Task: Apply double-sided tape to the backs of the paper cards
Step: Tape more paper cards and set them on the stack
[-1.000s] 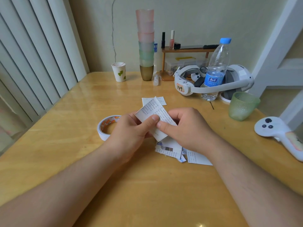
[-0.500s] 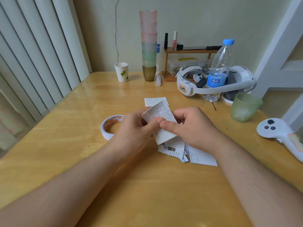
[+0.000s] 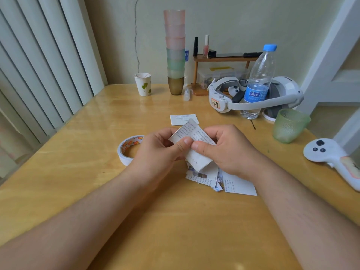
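Both hands were found above the middle of the wooden table [image 3: 78,191], holding one printed paper card [image 3: 191,142] between them. The left hand [image 3: 157,152] gripped the card with fingers curled behind it and the thumb pressed on its face. The right hand [image 3: 228,151] pinched the same card, thumb on the face beside the left thumb, fingers curled round the far edge. The card was held tilted, printed side toward the camera, clear of the table surface. Whether any tape was on it could not be told.

A loose pile of further cards [image 3: 229,183] lay on the table directly beneath and just right of the hands. One separate card [image 3: 184,119] lay flat just beyond the hands. The roll of double-sided tape [image 3: 127,151] lay flat on the table just left of the left hand, partly hidden by it.

Toward the rear stood a paper cup [image 3: 143,84], a tall stack of plastic cups [image 3: 175,51], a small wooden shelf [image 3: 224,59], a white headset [image 3: 259,98] and a water bottle [image 3: 259,80]. A green tumbler [image 3: 288,125] and a white controller [image 3: 331,156] lay at the right edge
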{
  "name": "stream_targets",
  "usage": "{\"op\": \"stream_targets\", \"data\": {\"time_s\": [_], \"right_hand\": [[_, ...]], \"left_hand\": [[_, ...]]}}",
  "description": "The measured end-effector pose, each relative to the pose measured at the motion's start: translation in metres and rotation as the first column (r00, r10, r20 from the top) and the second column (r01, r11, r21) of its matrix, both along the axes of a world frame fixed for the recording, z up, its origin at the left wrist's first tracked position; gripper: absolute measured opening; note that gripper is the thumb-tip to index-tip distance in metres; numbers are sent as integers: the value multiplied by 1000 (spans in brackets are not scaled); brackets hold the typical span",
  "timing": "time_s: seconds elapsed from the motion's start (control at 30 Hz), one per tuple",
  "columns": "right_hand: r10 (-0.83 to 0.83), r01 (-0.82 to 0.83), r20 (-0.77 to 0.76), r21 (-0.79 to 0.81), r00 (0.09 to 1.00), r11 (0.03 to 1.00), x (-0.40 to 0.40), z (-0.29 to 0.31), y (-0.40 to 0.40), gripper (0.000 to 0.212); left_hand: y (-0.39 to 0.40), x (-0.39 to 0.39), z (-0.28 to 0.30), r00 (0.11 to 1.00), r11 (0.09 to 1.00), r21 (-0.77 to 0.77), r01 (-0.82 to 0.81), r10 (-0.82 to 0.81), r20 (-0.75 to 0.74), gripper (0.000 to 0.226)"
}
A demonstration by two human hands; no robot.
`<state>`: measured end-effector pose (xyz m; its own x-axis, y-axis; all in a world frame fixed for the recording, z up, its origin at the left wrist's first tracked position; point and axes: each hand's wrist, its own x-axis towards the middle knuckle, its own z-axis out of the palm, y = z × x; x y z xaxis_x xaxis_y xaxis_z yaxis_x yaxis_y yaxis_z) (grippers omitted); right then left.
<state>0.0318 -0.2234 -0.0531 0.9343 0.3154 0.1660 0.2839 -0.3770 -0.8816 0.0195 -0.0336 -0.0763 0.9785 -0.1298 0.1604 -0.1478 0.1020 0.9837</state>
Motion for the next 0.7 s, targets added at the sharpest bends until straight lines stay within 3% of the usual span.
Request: {"op": "stream_targets", "data": {"time_s": [0.13, 0.23, 0.37, 0.6, 0.7], "right_hand": [[-60, 66, 85, -66, 995, 996, 3, -1, -4, 14], [-58, 57, 57, 10, 997, 998, 5, -3, -6, 4], [-36, 35, 36, 48, 999, 998, 4, -4, -3, 6], [-29, 30, -10, 212, 1000, 977, 2, -1, 1, 9], [-16, 30, -48, 306, 999, 952, 0, -1, 2, 8]], "left_hand": [[-1, 0, 1, 1000, 1000, 20, -21, 20, 13, 9], [-2, 0, 2, 999, 999, 16, -33, 33, 21, 7], [-1, 1, 1, 999, 999, 35, -36, 35, 20, 7], [-2, -1, 2, 994, 991, -108, 82, -89, -66, 40], [-3, -2, 1, 988, 987, -112, 118, -128, -81, 38]]}}
